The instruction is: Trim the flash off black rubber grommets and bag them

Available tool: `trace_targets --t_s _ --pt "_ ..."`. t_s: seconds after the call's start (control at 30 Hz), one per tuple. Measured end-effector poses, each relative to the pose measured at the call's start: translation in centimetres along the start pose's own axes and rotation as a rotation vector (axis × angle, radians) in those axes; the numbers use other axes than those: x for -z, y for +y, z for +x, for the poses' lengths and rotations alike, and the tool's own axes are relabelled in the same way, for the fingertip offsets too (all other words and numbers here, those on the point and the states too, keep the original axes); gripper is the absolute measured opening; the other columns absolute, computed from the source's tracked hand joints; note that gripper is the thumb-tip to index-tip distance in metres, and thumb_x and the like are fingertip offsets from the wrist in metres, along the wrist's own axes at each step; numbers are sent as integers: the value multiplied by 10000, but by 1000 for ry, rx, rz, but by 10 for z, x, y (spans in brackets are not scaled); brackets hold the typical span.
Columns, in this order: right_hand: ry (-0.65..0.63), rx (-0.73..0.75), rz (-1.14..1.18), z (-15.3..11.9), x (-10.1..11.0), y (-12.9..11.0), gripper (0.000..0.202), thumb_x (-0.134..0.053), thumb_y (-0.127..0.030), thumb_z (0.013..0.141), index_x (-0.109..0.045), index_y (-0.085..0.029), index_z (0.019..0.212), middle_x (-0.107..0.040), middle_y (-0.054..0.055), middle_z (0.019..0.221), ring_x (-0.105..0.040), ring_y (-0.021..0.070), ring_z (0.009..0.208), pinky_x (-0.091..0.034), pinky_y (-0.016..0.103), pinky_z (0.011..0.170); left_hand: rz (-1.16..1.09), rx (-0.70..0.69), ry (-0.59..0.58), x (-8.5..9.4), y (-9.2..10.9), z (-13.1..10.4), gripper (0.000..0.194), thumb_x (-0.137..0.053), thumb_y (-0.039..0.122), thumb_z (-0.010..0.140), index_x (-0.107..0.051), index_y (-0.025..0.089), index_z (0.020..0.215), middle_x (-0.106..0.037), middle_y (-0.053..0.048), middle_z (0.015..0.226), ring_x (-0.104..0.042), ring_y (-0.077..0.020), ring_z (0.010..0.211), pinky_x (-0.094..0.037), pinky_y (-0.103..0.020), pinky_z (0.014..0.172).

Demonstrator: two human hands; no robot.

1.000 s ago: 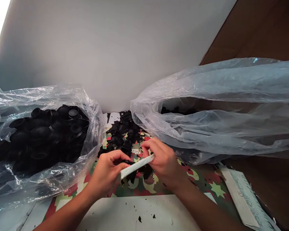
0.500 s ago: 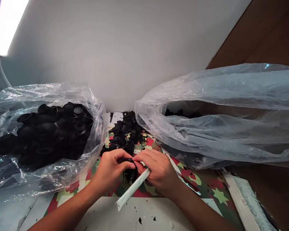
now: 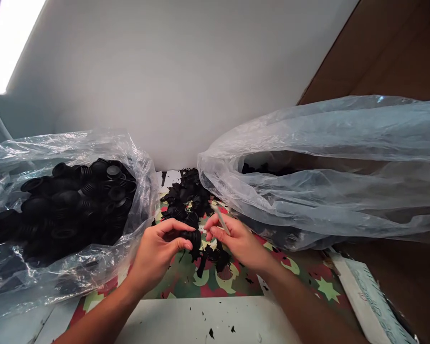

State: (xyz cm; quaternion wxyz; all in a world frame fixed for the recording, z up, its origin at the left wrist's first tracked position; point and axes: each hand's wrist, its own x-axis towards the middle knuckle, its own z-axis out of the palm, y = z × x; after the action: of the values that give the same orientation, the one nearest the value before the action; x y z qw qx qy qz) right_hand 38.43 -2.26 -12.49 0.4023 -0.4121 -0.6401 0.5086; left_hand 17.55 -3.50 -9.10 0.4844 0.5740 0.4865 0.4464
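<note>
My left hand [image 3: 159, 248] is closed on a black ribbed rubber bellows [image 3: 194, 241], pinched between thumb and fingers. To its right, my right hand [image 3: 232, 239] grips a slim pale stick-like tool [image 3: 221, 220], which points up and away; its working end cannot be made out. A small gap separates the hands. Black rubber scraps [image 3: 215, 255] lie on the patterned sheet just below and between them. Behind the hands is a heap of black ribbed pieces and scraps [image 3: 188, 193].
At left, a clear plastic bag [image 3: 145, 191] holds many black rubber bellows [image 3: 75, 205]. Another clear bag [image 3: 329, 191] spreads across the right, before a cardboard box [image 3: 390, 52]. A patterned sheet [image 3: 172, 282] and a white board [image 3: 186, 320] cover the work surface. A lamp [image 3: 10, 43] shines upper left.
My right hand has moved away from the bellows and turned, so the pale tool swings from pointing towards me to pointing upward. Black scraps now show below the hands.
</note>
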Motion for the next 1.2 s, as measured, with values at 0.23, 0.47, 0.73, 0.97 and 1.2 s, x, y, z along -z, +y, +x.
trace_targets --t_s 0.23,0.47,0.73,0.97,1.2 --pt "-71 -178 335 -7 -17 -9 458 -698 -631 810 -604 -185 773 -434 -87 493 -341 92 496 -268 245 525 -63 10 -47 -4 -3 1 175 -850 174 636 -816 190 807 -793 -40 789 -699 -193 711 -560 -268 670" --pt "-15 -135 377 -7 -14 -18 424 -728 -579 785 -581 -193 688 -421 -83 476 -334 88 484 -270 244 504 -310 106 -112 -7 -11 5 290 -887 338 663 -814 179 894 -811 -100 924 -717 -236 831 -570 -318 771" --pt "290 150 -116 -13 -27 -6 293 -655 -422 899 -650 -200 707 -548 -40 542 -435 109 482 -314 251 473 31 -78 68 -6 -4 -1 408 -867 315 682 -751 234 1064 -719 -57 985 -654 -224 898 -535 -298 772" --pt "228 688 -481 -11 -31 4 311 -481 -265 1046 -690 -214 821 -732 -8 669 -586 132 548 -410 285 600 -29 70 -16 -3 -6 2 365 -865 284 622 -732 197 951 -730 -42 930 -661 -226 886 -528 -298 772" --pt "197 582 -655 -12 -17 -2 243 -414 -223 1048 -598 -181 1202 -699 45 862 -627 179 705 -478 291 661 347 -56 -51 -2 -8 0 594 -793 189 634 -676 245 1214 -737 3 820 -656 -172 674 -487 -249 604"
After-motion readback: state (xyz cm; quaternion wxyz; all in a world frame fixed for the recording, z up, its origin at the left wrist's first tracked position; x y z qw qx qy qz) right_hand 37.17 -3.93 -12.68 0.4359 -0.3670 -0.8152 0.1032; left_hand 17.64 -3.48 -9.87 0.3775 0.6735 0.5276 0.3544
